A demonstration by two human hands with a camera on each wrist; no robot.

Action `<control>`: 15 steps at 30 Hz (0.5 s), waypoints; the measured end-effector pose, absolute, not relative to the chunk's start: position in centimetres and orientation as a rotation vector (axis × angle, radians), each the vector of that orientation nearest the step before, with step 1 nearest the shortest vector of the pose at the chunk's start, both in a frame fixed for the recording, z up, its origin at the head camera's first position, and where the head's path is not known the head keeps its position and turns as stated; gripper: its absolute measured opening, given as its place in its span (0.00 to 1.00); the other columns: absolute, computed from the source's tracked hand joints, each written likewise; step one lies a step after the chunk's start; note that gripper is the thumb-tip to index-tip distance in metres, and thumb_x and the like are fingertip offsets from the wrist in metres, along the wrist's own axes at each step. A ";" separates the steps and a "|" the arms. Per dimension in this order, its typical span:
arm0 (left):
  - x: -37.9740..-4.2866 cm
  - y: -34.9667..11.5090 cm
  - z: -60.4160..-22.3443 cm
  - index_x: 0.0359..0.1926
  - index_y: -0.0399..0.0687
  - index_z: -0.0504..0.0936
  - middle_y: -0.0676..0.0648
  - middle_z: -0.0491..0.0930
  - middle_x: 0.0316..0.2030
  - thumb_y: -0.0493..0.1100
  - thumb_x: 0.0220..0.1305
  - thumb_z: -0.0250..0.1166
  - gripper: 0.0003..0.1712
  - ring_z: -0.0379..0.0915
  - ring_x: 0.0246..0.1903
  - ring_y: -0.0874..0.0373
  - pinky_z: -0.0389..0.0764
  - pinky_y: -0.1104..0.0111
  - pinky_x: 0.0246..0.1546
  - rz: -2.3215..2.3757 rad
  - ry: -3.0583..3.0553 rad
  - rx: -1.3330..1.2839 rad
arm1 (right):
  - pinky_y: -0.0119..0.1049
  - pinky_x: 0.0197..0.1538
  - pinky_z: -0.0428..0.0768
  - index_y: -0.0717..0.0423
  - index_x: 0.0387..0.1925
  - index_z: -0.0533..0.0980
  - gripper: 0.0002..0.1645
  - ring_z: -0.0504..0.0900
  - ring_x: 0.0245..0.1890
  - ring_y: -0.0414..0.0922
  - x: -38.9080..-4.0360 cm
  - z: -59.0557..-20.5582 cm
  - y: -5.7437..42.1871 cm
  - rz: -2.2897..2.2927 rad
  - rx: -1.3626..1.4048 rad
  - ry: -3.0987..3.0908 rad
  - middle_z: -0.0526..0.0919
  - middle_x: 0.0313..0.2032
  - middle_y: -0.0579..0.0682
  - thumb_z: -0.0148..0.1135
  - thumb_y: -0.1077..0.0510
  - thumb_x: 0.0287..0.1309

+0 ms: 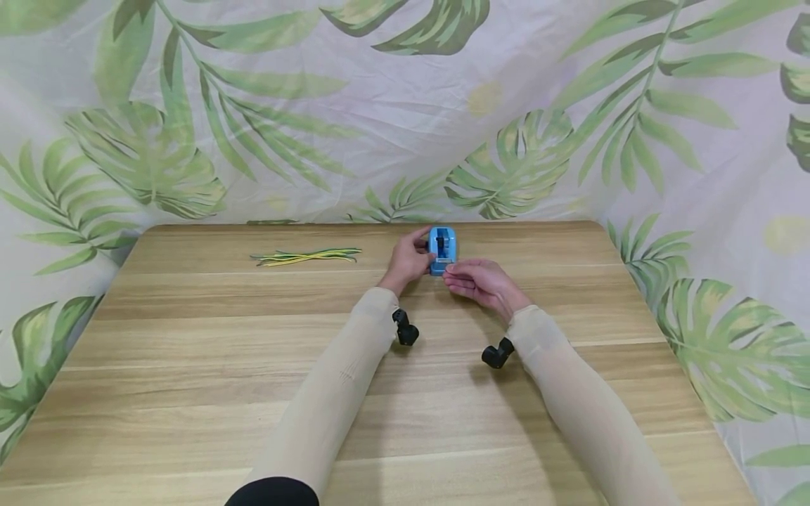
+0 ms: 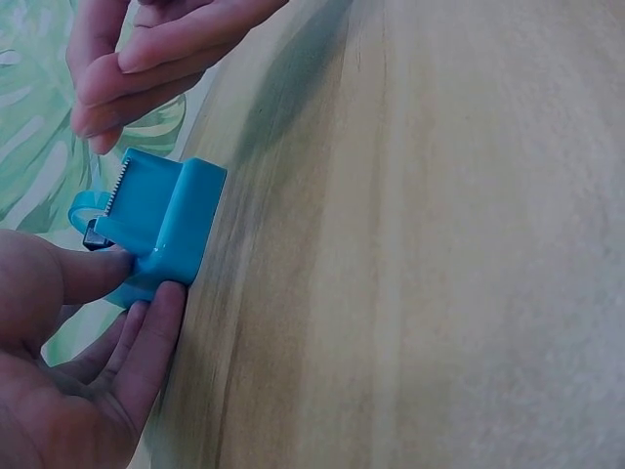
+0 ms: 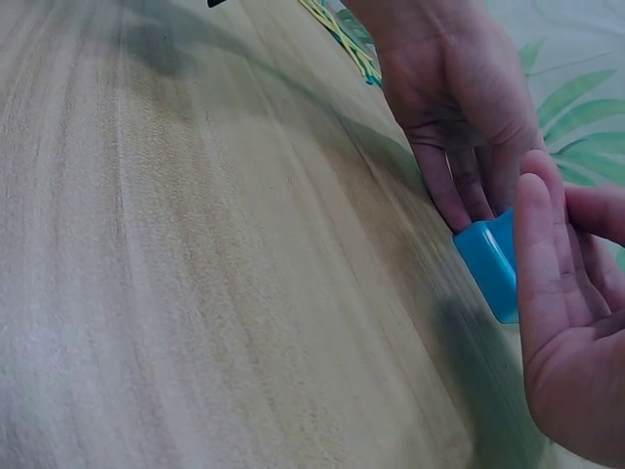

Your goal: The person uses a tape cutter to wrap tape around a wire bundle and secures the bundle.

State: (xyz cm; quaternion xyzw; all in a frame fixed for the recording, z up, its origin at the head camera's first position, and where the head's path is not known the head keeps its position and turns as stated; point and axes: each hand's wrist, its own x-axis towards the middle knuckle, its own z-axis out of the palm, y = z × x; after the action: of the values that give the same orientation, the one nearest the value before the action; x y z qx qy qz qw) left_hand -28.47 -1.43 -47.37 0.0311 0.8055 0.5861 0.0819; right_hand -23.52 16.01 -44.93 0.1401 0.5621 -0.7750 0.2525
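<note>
As the head view shows, my left hand (image 1: 408, 261) grips the blue tape dispenser (image 1: 452, 244). Left wrist: its serrated edge (image 2: 119, 186) sits just past my thumb (image 2: 96, 273). Right wrist: whether my right hand (image 3: 574, 313), beside the dispenser, pinches anything, I cannot tell.

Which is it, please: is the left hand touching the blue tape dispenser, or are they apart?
Touching: the left wrist view shows the left hand holding the blue tape dispenser, thumb and fingers against it.

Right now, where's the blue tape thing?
In the head view, the blue tape dispenser is by the table's far edge, right of its middle, gripped by the left hand, with the right hand close on its right.
</note>
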 end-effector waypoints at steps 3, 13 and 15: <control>-28.4 -1.4 -47.3 0.73 0.49 0.69 0.35 0.75 0.57 0.26 0.65 0.64 0.37 0.77 0.50 0.47 0.86 0.64 0.34 1.749 2.406 0.092 | 0.37 0.43 0.86 0.66 0.42 0.81 0.06 0.88 0.33 0.45 -23.5 -45.0 16.0 -2.111 0.393 1.521 0.88 0.30 0.54 0.58 0.69 0.69; -28.4 -1.4 -47.2 0.73 0.48 0.69 0.34 0.76 0.56 0.25 0.64 0.64 0.37 0.77 0.48 0.47 0.86 0.65 0.34 1.760 2.411 0.092 | 0.36 0.41 0.86 0.66 0.42 0.79 0.06 0.88 0.32 0.44 -23.2 -45.0 15.9 -2.112 0.378 1.524 0.88 0.30 0.54 0.57 0.69 0.70; -28.3 -1.4 -47.2 0.72 0.48 0.69 0.34 0.76 0.56 0.26 0.64 0.64 0.37 0.77 0.49 0.47 0.86 0.64 0.34 1.760 2.410 0.092 | 0.36 0.41 0.86 0.68 0.45 0.78 0.07 0.88 0.32 0.44 -23.1 -45.0 15.8 -2.109 0.378 1.530 0.88 0.30 0.55 0.57 0.69 0.70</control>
State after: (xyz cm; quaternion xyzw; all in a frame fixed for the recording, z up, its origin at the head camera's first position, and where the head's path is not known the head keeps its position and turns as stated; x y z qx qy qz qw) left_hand -28.30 -1.43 -47.16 0.0306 0.8047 0.5878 0.0779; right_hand -23.09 15.82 -44.96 0.1390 0.5625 -0.7753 0.2514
